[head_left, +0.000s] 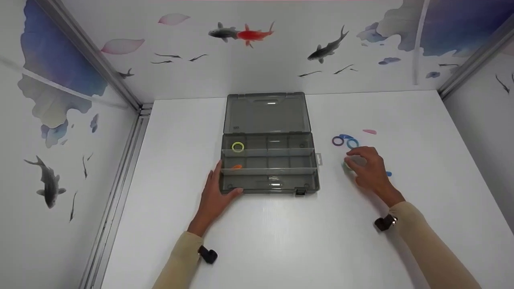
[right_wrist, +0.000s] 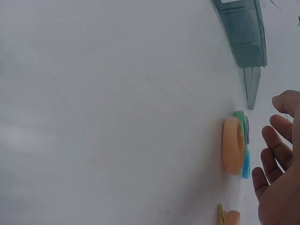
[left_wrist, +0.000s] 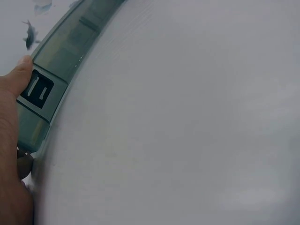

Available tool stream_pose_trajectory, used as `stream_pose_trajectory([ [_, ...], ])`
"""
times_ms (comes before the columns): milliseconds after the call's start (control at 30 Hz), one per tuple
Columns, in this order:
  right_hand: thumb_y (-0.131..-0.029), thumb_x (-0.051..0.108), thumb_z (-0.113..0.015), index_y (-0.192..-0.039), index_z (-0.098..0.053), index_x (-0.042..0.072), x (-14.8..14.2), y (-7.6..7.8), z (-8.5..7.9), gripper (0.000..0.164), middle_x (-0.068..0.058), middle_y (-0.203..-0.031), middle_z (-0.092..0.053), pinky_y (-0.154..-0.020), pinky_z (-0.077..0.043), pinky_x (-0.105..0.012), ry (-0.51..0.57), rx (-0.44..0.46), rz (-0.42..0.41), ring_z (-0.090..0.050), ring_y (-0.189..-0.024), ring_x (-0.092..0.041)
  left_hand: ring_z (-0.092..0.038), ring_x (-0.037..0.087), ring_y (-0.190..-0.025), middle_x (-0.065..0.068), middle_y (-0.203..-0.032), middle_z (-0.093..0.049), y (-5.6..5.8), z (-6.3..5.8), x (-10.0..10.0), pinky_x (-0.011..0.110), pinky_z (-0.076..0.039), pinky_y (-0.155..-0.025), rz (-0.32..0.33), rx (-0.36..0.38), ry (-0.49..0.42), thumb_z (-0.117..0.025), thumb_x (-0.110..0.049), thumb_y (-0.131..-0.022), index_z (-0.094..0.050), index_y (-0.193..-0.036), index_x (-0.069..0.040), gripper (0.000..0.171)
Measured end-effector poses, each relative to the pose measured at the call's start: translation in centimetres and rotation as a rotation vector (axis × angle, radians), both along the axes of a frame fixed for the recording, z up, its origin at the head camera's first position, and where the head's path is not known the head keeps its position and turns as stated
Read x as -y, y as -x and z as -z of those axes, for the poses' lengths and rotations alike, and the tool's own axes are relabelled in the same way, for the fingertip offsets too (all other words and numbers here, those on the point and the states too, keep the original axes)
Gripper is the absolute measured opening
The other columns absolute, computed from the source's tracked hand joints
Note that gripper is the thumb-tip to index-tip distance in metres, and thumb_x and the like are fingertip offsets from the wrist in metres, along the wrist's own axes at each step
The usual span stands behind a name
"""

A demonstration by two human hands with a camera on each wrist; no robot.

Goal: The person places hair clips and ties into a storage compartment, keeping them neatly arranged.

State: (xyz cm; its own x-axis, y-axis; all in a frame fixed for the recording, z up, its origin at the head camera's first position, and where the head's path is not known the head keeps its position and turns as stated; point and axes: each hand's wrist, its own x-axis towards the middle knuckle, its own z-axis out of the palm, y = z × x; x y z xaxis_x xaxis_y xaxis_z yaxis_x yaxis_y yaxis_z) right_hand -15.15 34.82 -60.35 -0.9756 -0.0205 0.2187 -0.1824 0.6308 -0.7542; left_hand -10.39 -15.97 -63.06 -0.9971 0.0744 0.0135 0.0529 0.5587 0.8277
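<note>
A smoky-grey plastic compartment box [head_left: 270,192] lies with its lid [head_left: 267,114] folded back. My left hand [head_left: 213,196] rests on its front left corner, fingers along the side and thumb on the front edge. A yellow ring [head_left: 237,147] sits in the back row and an orange piece [head_left: 237,167] in the middle row. Right of the box, my right hand [head_left: 369,168] hovers, fingers loosely bent and nothing visible between them. By its fingertips is a green thing [head_left: 345,165], mostly hidden. The right wrist view shows an orange ring [right_wrist: 230,145] beneath the fingers.
Beyond my right hand lie a purple ring [head_left: 337,141], a blue ring [head_left: 353,143], a dark blue piece [head_left: 346,136] and a pink drop-shaped piece [head_left: 369,131]. A small blue piece [head_left: 388,174] shows beside the hand. Printed panels [head_left: 273,76] wall the white table.
</note>
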Motion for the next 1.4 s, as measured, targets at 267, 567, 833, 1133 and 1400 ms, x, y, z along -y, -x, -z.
stream_pose_trajectory([
  [267,-0.096,0.000,-0.084,-0.121,-0.075,-0.004,-1.6,-0.7,0.7,0.027,-0.018,-0.124,-0.070,-0.109,-0.034,-0.028,-0.030,-0.041,-0.058,-0.049,-0.125,-0.025,-0.016,0.047,-0.167,0.020,-0.177,-0.034,-0.1,-0.1,0.1,0.077,-0.026,-0.124,-0.006,0.009,-0.002,-0.087,-0.061,-0.091,-0.018,-0.179,-0.028,0.116],
  [567,-0.094,0.006,-0.087,-0.124,-0.075,-0.005,-1.6,-0.8,0.5,0.034,-0.025,-0.125,-0.070,-0.110,-0.035,-0.062,-0.128,0.022,-0.068,-0.048,-0.128,-0.043,-0.017,0.048,-0.167,0.020,-0.179,-0.028,-0.2,0.1,0.4,0.076,-0.028,-0.124,-0.004,0.001,0.013,-0.086,-0.062,-0.091,-0.017,-0.179,-0.028,0.116],
  [833,-0.096,0.012,-0.085,-0.127,-0.073,-0.005,-1.2,-0.9,0.2,0.037,-0.028,-0.133,-0.065,-0.114,-0.033,-0.068,-0.152,0.065,-0.027,-0.045,-0.132,-0.046,-0.020,0.050,-0.165,0.022,-0.179,-0.027,-0.1,0.2,0.4,0.077,-0.031,-0.122,0.003,-0.023,0.017,-0.086,-0.064,-0.091,-0.016,-0.179,-0.029,0.117],
  [1133,-0.095,0.011,-0.086,-0.126,-0.072,-0.005,-1.1,-0.9,1.0,0.037,-0.028,-0.133,-0.059,-0.111,-0.034,-0.070,-0.163,0.071,0.024,-0.045,-0.132,-0.049,-0.019,0.048,-0.166,0.019,-0.180,-0.027,-0.1,0.2,0.1,0.076,-0.029,-0.123,-0.004,-0.001,0.003,-0.085,-0.065,-0.090,-0.017,-0.179,-0.030,0.117],
  [1400,-0.094,0.010,-0.088,-0.119,-0.075,-0.004,-1.2,-1.0,1.5,0.032,-0.026,-0.127,-0.061,-0.108,-0.036,-0.065,-0.161,0.016,0.032,-0.048,-0.127,-0.046,-0.021,0.049,-0.165,0.022,-0.178,-0.028,-0.1,-0.1,-0.1,0.074,-0.031,-0.124,-0.003,-0.010,0.012,-0.087,-0.060,-0.091,-0.018,-0.178,-0.028,0.116],
])
